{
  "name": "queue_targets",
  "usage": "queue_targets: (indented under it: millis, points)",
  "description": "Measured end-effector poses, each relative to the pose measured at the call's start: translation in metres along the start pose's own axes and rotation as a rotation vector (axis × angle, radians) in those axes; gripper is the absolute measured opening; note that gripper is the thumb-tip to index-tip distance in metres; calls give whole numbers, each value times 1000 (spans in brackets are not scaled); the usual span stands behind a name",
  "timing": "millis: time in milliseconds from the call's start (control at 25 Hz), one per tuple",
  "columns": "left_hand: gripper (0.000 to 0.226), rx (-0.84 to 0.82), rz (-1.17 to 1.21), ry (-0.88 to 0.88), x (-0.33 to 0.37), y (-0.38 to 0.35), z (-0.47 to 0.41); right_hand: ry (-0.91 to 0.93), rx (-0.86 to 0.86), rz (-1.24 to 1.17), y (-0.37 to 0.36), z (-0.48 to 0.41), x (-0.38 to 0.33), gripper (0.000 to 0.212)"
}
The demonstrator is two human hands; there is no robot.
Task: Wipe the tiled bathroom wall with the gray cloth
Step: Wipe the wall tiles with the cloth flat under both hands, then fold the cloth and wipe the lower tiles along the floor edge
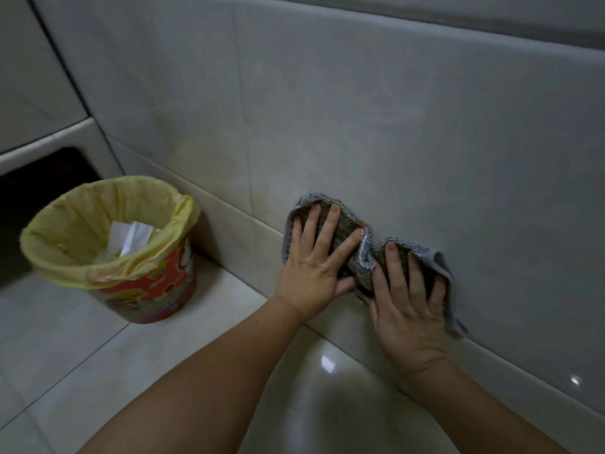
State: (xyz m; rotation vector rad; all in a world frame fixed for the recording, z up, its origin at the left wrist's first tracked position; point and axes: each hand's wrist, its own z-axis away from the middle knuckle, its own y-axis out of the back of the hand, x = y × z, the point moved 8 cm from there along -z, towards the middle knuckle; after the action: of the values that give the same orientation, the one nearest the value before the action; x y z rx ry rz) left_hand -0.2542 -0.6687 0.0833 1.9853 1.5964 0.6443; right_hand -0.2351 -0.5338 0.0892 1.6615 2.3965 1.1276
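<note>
Crumpled gray terry cloth (366, 253) lay low on pale glossy tiled wall (393, 132), near floor. Left hand (314, 267) and right hand (409, 306) side by side, fingers spread flat, pressed cloth.

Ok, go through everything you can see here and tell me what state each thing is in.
gray cloth: bunched in the middle, pressed to the wall under both hands.
left hand: open, fingers spread, pressing on the cloth.
right hand: open, fingers spread, pressing on the cloth.
waste bin: upright on the floor, lined with a yellow bag, paper inside.
</note>
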Motion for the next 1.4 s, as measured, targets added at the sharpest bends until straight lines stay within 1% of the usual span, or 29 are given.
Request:
queue_targets:
  millis: [80, 160, 280, 400, 480, 600, 680, 760, 840, 880, 920, 1000, 1040, 1080, 1120, 1240, 1320, 1400]
  points:
    - [86, -20, 20, 54, -31, 2, 2, 38, -15, -5, -8, -20, -23, 49]
    - [89, -37, 66, 141, -62, 4, 3, 82, -24, -1, -17, -40, -48, 51]
    - [93, -76, 115, 224, -99, 4, 9, 124, -51, -11, -30, -68, -82, 57]
    - [108, -149, 198, 382, -135, 0, 22, 216, -109, -30, -47, -81, -112, 65]
    - [115, -181, 258, 470, -141, -1, 32, 240, -154, -31, -51, -82, -119, 67]
    - [106, -166, 392, 548, -131, 9, 33, 241, -164, -129, -40, -82, -115, 59]
    - [95, -136, 527, 657, -117, 20, 28, 196, -164, -246, -27, -82, -103, 59]
    - [92, -89, 654, 767, -100, 33, 22, 103, -150, -415, -10, -82, -85, 59]
    - [89, -55, 783, 830, -80, 39, 18, 7, -159, -654, 9, -79, -69, 56]
    - [81, -54, 857, 852, -71, 40, 16, -53, -182, -790, 20, -77, -61, 55]
    - [68, -60, 926, 876, -62, 42, 16, -138, -223, -927, 31, -73, -51, 54]
    - [33, -91, 1060, 934, -49, 49, 15, -360, -310, -1180, 51, -65, -33, 51]
    - [18, -142, 1150, 975, -39, 54, 14, -479, -339, -1275, 61, -61, -21, 48]
    - [14, -211, 1232, 1005, -27, 62, 11, -589, -364, -1354, 69, -57, -8, 46]
    - [15, -283, 1295, 1025, -13, 72, 8, -679, -388, -1422, 78, -55, 5, 45]
    - [13, -444, 1351, 1026, 17, 102, -5, -884, -500, -1654, 94, -45, 39, 44]
    - [14, -519, 1422, 1038, 38, 112, -13, -1040, -625, -1720, 94, -22, 56, 45]
    - [14, -578, 1458, 1046, 57, 111, -21, -1174, -804, -1728, 96, 7, 63, 39]
